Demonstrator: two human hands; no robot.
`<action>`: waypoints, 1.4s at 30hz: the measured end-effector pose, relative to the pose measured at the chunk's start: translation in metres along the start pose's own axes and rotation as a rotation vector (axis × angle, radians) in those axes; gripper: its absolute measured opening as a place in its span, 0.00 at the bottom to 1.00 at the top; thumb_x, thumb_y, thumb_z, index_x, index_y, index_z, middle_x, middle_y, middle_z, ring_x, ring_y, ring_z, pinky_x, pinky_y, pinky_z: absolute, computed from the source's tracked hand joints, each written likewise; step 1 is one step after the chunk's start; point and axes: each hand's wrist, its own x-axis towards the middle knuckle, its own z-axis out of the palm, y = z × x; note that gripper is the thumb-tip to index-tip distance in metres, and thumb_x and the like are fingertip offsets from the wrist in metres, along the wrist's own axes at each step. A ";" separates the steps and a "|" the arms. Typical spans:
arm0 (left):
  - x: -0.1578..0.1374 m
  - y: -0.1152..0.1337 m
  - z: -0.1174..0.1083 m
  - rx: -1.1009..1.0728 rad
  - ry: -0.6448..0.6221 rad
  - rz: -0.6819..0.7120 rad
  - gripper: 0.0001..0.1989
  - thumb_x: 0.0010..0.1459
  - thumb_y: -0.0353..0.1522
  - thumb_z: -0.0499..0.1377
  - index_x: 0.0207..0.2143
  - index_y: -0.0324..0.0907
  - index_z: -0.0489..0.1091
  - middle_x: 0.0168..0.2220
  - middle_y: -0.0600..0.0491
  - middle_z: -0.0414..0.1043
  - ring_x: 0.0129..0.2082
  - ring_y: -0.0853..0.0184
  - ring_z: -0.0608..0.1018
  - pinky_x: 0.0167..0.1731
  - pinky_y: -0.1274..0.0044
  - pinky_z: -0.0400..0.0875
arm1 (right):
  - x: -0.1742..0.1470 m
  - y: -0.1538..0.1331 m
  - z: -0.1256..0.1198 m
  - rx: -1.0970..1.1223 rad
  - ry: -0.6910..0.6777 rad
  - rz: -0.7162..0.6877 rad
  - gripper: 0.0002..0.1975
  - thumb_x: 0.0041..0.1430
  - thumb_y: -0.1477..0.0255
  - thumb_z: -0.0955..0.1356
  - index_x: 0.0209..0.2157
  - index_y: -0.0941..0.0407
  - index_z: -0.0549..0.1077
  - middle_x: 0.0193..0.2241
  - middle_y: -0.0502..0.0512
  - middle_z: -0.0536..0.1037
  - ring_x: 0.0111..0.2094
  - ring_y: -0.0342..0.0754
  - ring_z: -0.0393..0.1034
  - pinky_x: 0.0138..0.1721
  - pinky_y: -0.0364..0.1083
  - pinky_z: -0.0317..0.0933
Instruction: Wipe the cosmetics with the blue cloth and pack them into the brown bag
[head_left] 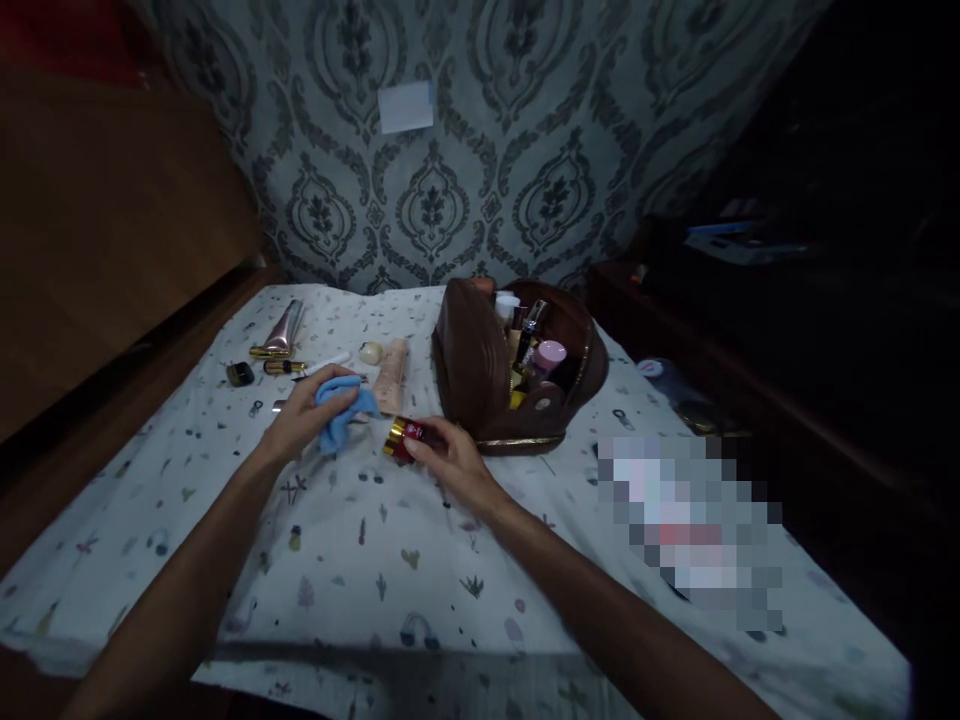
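Observation:
My left hand [311, 405] is closed around a crumpled light-blue cloth [337, 425]. To its right, my right hand [454, 460] grips a small dark-red bottle [412, 432] with a gold cap that points left. Cloth and bottle are a short gap apart, both over the patterned sheet. Just behind them lies a beige squeeze tube [391, 375], with a small round cream-coloured item [370, 352] beside it. A brown cosmetic bag [469, 350] stands unzipped behind my right hand, holding several bottles and a pink-lidded jar [550, 353].
At the back left lie a pinkish metallic tube [285, 330], a gold-and-black tube [283, 367] and a small dark item [240, 374]. A pixelated flat object [682, 520] rests at the right. Wooden furniture [112, 210] borders the left; a patterned wall [431, 200] rises behind.

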 end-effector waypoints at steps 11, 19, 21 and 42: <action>-0.013 -0.014 0.051 -0.119 -0.297 0.106 0.26 0.65 0.50 0.49 0.51 0.42 0.73 0.51 0.47 0.74 0.52 0.59 0.74 0.58 0.69 0.63 | -0.007 -0.002 0.005 0.150 -0.138 -0.044 0.24 0.44 0.62 0.78 0.42 0.55 0.72 0.38 0.52 0.77 0.40 0.47 0.73 0.46 0.48 0.67; -0.011 -0.016 0.033 -0.567 -0.329 -0.084 0.39 0.50 0.36 0.64 0.64 0.48 0.58 0.58 0.48 0.68 0.53 0.55 0.73 0.48 0.70 0.70 | -0.003 -0.014 0.000 0.512 0.005 0.128 0.41 0.35 0.65 0.81 0.53 0.51 0.68 0.44 0.54 0.77 0.45 0.49 0.74 0.52 0.51 0.66; -0.011 -0.014 0.031 -0.538 -0.344 -0.059 0.41 0.46 0.32 0.64 0.63 0.48 0.58 0.55 0.49 0.69 0.49 0.57 0.74 0.46 0.72 0.70 | -0.005 -0.016 0.001 0.601 -0.056 0.178 0.43 0.33 0.67 0.82 0.54 0.51 0.68 0.44 0.53 0.77 0.46 0.49 0.74 0.52 0.51 0.66; -0.015 0.003 0.034 -0.576 -0.007 0.026 0.18 0.48 0.45 0.68 0.31 0.42 0.71 0.39 0.50 0.77 0.40 0.60 0.78 0.42 0.71 0.73 | -0.002 -0.011 0.005 0.694 0.060 0.140 0.25 0.39 0.65 0.81 0.40 0.56 0.75 0.40 0.54 0.80 0.43 0.49 0.75 0.51 0.50 0.67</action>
